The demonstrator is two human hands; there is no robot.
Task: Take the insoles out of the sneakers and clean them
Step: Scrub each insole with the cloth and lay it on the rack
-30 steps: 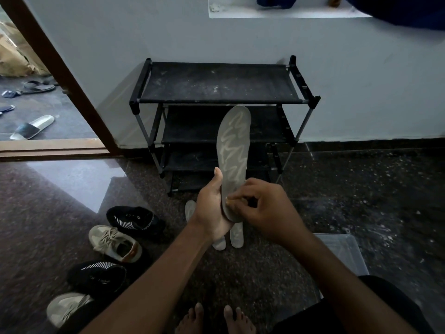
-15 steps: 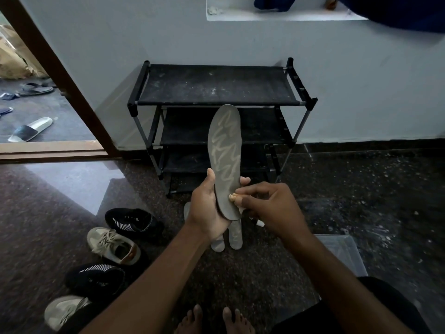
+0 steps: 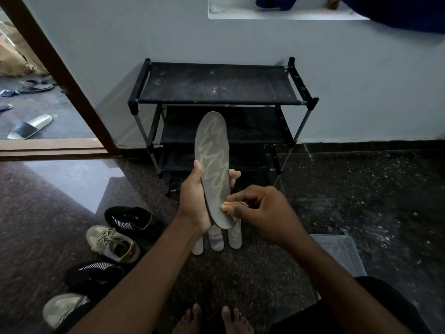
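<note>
My left hand (image 3: 195, 201) grips a grey insole (image 3: 213, 153) by its heel end and holds it upright, toe up; a pale zigzag line runs down its face. My right hand (image 3: 262, 213) pinches a small pale cleaning tool (image 3: 227, 205) against the insole's lower right edge. Three more insoles (image 3: 218, 241) lie side by side on the floor under my hands, partly hidden. At the left stand several sneakers: a black one (image 3: 133, 219), a beige one (image 3: 112, 244), another black one (image 3: 94, 277) and a pale one (image 3: 63, 307).
A black three-tier shoe rack (image 3: 216, 85) stands against the wall ahead. A clear plastic box (image 3: 337, 251) sits on the floor at my right. My bare feet (image 3: 212, 319) are at the bottom. A doorway with sandals (image 3: 30, 126) opens at the left.
The insole has shifted a little left and tilted. My right hand has slid from the insole's lower middle to its lower right edge. My left hand keeps its hold.
</note>
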